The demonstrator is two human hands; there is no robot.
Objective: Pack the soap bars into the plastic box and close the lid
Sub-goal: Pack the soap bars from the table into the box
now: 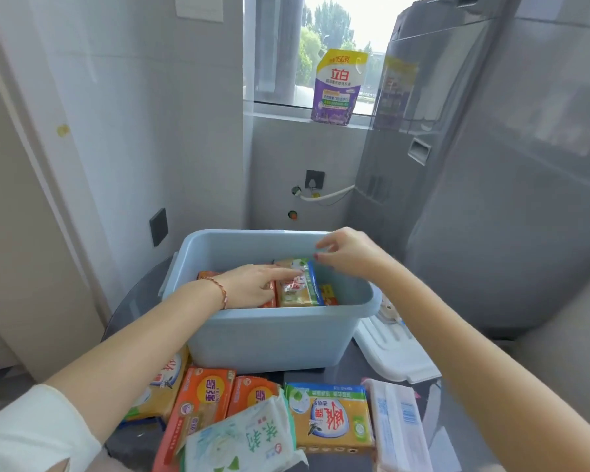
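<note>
Soap bars [298,284] are seen standing on edge inside the blue plastic box [269,332] at 12 o'clock. They are pressed by the left hand [252,284], fingers flat; the right hand [344,252] is held above, grip apart. More wrapped bars [331,417] lie on the counter at 6 o'clock (the white lid [389,352] at 3 o'clock).

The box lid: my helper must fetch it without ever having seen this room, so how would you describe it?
Find the pale blue plastic box on the dark table. Right of it, lying flat by the grey washing machine, is the lid. It is white, ribbed hard plastic, unlike the colourful printed soap packs in front of the box.
</note>
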